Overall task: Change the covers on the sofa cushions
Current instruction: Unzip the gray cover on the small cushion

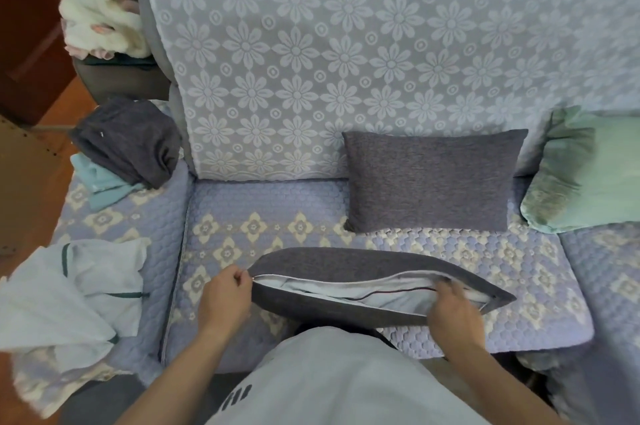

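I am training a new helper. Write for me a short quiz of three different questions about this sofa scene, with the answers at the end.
1. True or false: the zipper of the grey cushion cover in front of the person is fully closed.
2. Multiple choice: the left hand pinches which part? A) the zipper end of the cover B) the green pillow C) the white towel
3. Fill in: the right hand reaches into the open mouth of the cover, onto the pale ____ inside.

Key: 1 false; 2 A; 3 inner cushion.
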`<state>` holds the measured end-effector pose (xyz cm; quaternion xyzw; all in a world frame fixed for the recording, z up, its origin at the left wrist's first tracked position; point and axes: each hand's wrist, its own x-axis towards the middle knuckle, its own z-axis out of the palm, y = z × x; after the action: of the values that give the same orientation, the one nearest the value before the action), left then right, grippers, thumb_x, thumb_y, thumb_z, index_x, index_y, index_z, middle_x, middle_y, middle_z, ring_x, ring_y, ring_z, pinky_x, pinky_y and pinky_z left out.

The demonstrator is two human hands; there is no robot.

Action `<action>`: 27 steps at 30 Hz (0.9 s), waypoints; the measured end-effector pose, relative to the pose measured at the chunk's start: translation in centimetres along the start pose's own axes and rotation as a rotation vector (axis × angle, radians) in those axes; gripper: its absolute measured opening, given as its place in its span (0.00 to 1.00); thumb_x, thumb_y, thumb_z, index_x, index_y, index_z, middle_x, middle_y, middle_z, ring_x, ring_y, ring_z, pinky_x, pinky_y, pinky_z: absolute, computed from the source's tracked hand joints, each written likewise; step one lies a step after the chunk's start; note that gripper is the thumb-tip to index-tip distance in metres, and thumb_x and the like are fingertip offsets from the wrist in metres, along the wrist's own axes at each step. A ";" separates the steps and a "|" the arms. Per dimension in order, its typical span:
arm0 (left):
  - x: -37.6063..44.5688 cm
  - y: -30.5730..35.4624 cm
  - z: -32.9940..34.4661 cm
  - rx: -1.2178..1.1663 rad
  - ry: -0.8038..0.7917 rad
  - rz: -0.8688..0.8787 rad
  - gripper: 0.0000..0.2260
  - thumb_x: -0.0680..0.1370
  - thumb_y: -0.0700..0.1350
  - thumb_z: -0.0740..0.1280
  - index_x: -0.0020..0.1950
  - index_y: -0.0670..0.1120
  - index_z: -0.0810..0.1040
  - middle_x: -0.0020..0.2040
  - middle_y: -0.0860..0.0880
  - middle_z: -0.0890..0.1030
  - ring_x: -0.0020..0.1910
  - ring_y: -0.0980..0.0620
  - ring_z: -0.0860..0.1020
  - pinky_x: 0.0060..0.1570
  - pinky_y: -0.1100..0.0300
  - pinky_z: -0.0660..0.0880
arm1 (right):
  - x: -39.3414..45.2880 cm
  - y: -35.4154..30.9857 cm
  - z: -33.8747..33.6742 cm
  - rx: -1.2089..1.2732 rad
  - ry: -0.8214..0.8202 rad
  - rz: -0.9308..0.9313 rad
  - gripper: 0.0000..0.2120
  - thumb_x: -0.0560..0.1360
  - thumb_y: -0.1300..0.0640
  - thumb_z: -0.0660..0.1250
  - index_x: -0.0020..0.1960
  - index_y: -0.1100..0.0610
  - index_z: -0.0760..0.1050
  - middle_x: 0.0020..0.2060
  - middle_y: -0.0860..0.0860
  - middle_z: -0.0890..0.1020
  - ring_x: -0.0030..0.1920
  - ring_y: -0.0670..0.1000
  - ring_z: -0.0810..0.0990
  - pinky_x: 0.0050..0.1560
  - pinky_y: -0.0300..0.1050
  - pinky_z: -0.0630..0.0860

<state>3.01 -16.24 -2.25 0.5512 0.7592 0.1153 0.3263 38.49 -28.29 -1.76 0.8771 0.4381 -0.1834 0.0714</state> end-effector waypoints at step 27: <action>-9.5 20.9 21.9 0.856 -0.349 0.710 0.40 0.81 0.50 0.65 0.82 0.57 0.40 0.83 0.43 0.45 0.81 0.39 0.46 0.79 0.42 0.43 | 10.3 12.3 -2.1 0.336 -0.135 -0.324 0.40 0.71 0.73 0.63 0.80 0.54 0.57 0.75 0.49 0.60 0.62 0.49 0.72 0.56 0.41 0.74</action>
<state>34.28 -21.31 -4.29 0.8657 0.4418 -0.1920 0.1362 54.50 -27.46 -4.21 0.7808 0.5306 -0.3208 -0.0769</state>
